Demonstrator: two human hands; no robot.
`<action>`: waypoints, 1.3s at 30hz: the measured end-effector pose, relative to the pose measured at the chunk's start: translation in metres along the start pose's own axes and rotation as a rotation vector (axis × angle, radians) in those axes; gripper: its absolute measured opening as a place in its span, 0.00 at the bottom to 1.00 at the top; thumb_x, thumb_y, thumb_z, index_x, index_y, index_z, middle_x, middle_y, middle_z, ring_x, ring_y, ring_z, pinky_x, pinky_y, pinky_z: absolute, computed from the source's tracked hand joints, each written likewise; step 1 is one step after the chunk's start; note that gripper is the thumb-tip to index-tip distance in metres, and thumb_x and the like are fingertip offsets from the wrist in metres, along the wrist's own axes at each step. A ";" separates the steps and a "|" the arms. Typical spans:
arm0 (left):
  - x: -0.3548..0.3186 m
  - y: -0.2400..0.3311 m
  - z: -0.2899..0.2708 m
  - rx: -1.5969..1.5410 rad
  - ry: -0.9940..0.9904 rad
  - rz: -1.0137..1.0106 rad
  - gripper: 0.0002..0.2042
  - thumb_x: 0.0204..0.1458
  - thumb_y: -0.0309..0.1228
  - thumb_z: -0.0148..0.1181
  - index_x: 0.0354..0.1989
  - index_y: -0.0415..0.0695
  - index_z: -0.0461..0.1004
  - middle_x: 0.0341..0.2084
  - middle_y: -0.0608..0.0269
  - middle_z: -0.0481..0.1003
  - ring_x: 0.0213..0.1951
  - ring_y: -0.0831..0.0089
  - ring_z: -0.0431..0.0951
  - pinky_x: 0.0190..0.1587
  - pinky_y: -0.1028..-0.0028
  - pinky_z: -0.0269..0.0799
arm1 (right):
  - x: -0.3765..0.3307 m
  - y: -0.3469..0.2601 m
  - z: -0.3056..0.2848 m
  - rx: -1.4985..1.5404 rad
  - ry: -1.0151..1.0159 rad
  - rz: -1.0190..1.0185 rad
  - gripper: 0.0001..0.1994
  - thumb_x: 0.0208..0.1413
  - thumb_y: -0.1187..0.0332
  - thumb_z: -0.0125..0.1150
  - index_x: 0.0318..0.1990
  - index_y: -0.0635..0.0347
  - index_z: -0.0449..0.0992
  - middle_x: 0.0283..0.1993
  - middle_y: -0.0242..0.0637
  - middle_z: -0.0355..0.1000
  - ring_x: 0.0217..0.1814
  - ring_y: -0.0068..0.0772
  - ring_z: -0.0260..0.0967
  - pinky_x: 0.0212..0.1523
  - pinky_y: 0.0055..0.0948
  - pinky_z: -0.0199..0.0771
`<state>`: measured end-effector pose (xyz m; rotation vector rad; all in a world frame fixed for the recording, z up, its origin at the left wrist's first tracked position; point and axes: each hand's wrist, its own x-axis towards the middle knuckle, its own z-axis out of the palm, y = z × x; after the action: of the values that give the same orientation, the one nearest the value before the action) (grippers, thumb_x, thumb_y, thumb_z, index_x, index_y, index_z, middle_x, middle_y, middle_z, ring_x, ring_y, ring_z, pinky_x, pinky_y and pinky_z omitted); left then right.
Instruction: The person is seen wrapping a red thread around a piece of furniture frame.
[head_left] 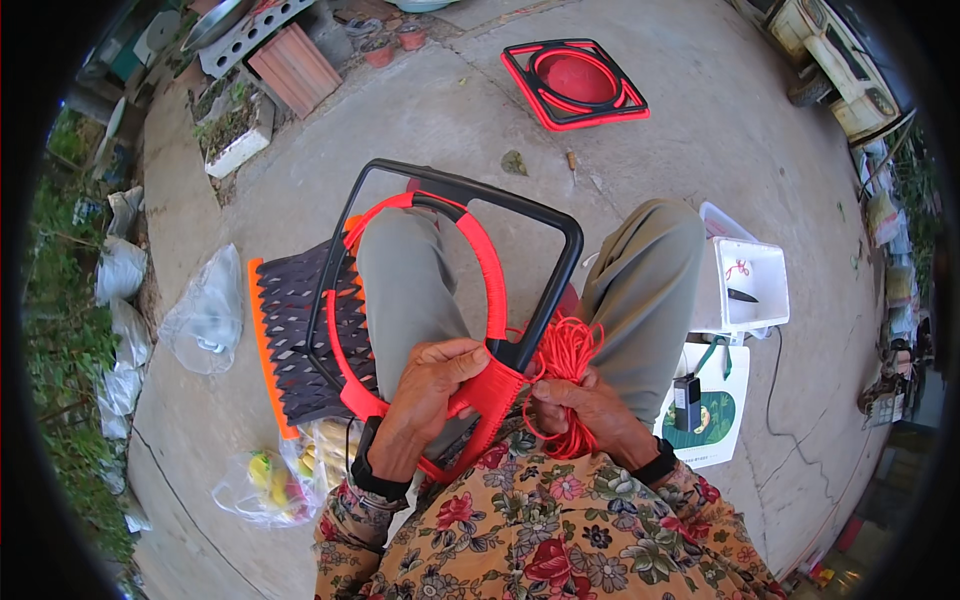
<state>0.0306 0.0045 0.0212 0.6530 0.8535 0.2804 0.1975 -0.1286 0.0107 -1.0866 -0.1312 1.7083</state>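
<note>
A black square frame (352, 240) with a ring (490, 262) inside it rests across my lap, tilted. Red cord is wound tightly round most of the ring and the near corner (492, 388); the far sides are bare black. My left hand (440, 378) grips the wrapped part, thumb on top near the ring. Just right of that corner, my right hand (583, 405) is closed round a loose bundle of red cord (568, 352), with strands reaching toward the corner. Its fingertips are partly hidden by the cord.
A similar red and black square frame (575, 84) lies ahead on the concrete, near a small pointed tool (571, 165). At right are a white foam box (752, 285) and a black handheld device (687, 402). A dark woven mat (315, 330) and plastic bags (205, 315) lie left.
</note>
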 end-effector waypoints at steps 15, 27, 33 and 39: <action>0.003 -0.001 -0.005 -0.037 -0.025 0.014 0.09 0.57 0.30 0.56 0.35 0.35 0.76 0.20 0.64 0.75 0.14 0.81 0.67 0.13 0.80 0.58 | -0.026 -0.009 -0.020 -0.053 0.045 0.078 0.07 0.55 0.69 0.58 0.28 0.54 0.68 0.18 0.23 0.61 0.15 0.12 0.53 0.14 0.18 0.49; 0.004 -0.003 -0.005 -0.103 0.033 0.003 0.07 0.54 0.28 0.58 0.35 0.36 0.76 0.19 0.65 0.74 0.12 0.79 0.69 0.10 0.79 0.59 | -0.030 -0.008 -0.027 -0.073 0.060 0.005 0.07 0.55 0.70 0.57 0.27 0.53 0.66 0.17 0.23 0.58 0.15 0.15 0.51 0.15 0.20 0.48; 0.005 -0.005 -0.008 -0.127 0.028 0.020 0.04 0.52 0.25 0.58 0.32 0.37 0.75 0.18 0.64 0.74 0.11 0.78 0.69 0.10 0.79 0.59 | -0.028 -0.004 -0.031 -0.005 0.010 -0.024 0.07 0.55 0.72 0.56 0.27 0.53 0.66 0.18 0.23 0.59 0.15 0.15 0.53 0.15 0.18 0.49; 0.006 -0.006 -0.010 -0.150 0.003 0.036 0.03 0.51 0.23 0.57 0.31 0.37 0.74 0.18 0.63 0.74 0.11 0.78 0.69 0.10 0.78 0.59 | -0.024 -0.004 -0.031 -0.184 0.138 -0.012 0.07 0.56 0.70 0.56 0.27 0.53 0.67 0.17 0.23 0.59 0.16 0.15 0.54 0.15 0.19 0.49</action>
<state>0.0268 0.0071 0.0086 0.5284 0.8156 0.3744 0.2228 -0.1586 0.0090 -1.3340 -0.2104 1.6284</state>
